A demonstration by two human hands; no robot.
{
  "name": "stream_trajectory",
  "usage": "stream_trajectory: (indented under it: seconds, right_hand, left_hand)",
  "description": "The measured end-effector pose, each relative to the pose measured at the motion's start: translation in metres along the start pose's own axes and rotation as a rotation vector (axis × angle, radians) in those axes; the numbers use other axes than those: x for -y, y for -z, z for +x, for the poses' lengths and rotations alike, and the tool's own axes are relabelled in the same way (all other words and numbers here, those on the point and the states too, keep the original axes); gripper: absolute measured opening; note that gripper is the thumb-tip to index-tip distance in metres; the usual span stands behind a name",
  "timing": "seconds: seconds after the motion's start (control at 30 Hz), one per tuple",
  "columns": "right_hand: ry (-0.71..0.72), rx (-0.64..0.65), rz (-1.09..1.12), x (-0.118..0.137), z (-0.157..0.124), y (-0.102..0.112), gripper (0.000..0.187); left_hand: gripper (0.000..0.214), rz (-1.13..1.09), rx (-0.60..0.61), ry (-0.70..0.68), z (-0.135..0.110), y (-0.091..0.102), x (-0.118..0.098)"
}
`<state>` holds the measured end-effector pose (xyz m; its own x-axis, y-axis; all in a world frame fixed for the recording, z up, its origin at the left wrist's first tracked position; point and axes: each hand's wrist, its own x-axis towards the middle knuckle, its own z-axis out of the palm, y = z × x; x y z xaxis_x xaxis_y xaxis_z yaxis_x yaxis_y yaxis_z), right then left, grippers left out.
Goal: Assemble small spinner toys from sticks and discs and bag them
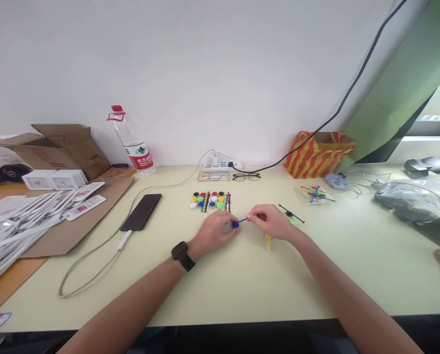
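Observation:
My left hand (216,232) is closed on a small blue disc (236,225), its fingertips pinching it just above the table. A thin blue stick (243,220) is pinched by my right hand (273,222); its left end meets the disc. Whether the stick is inserted or only touching, I cannot tell. Partly under my right hand lie a red piece (263,217) and a yellow piece (268,241). Just right of that hand is a black disc (289,214) on a black stick, with some green by it. Beyond my left hand stand rows of coloured discs (213,198) with bundled sticks (227,201).
To the left lie a phone (141,212) on a looping cable, a water bottle (134,142) and a cardboard box (72,150). Along the wall are a power strip (223,163) and eyeglasses (246,176). A striped bag (317,155) and a small plastic packet (315,194) are right.

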<state>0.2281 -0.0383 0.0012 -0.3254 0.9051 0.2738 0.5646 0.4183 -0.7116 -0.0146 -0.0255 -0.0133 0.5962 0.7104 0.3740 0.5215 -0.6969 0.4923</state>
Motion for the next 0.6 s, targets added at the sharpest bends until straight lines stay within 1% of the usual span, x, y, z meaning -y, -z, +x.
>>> stream_trajectory:
  seconds: [0.07,0.13,0.17,0.2,0.27,0.33,0.37,0.4,0.47,0.6]
  right_hand:
    - [-0.048,-0.055,0.065,0.005,-0.002,0.003,0.035]
    - [-0.134,-0.048,0.198,0.010,-0.005,0.009,0.037]
    - [-0.189,-0.006,0.285,0.013,-0.007,0.013,0.039]
    - [-0.245,0.064,0.371,0.016,-0.009,0.016,0.041]
    - [-0.336,0.251,0.483,0.020,-0.012,0.021,0.045]
    - [-0.380,0.422,0.494,0.022,-0.014,0.024,0.046]
    - [-0.395,0.475,0.479,0.023,-0.014,0.025,0.047]
    - [-0.408,0.499,0.464,0.022,-0.014,0.026,0.048]
    - [-0.427,0.476,0.454,0.020,-0.014,0.027,0.050]
    - [-0.454,0.322,0.399,0.008,-0.010,0.031,0.048]
  left_hand:
    - [0.012,0.004,0.016,0.018,0.000,-0.002,0.002]
    - [0.012,0.002,0.011,0.044,0.000,-0.002,0.003]
    - [0.013,-0.002,0.008,0.056,0.000,-0.003,0.003]
    - [0.015,-0.009,0.009,0.065,0.000,-0.003,0.004]
    - [0.017,-0.029,0.008,0.076,0.000,-0.003,0.005]
    - [0.017,-0.041,0.003,0.081,-0.001,-0.003,0.006]
    - [0.015,-0.042,-0.001,0.082,-0.001,-0.003,0.006]
    - [0.014,-0.041,-0.004,0.083,0.000,-0.003,0.006]
    - [0.014,-0.043,-0.003,0.082,0.000,-0.003,0.006]
    - [0.015,-0.051,0.011,0.085,0.001,-0.002,0.006]
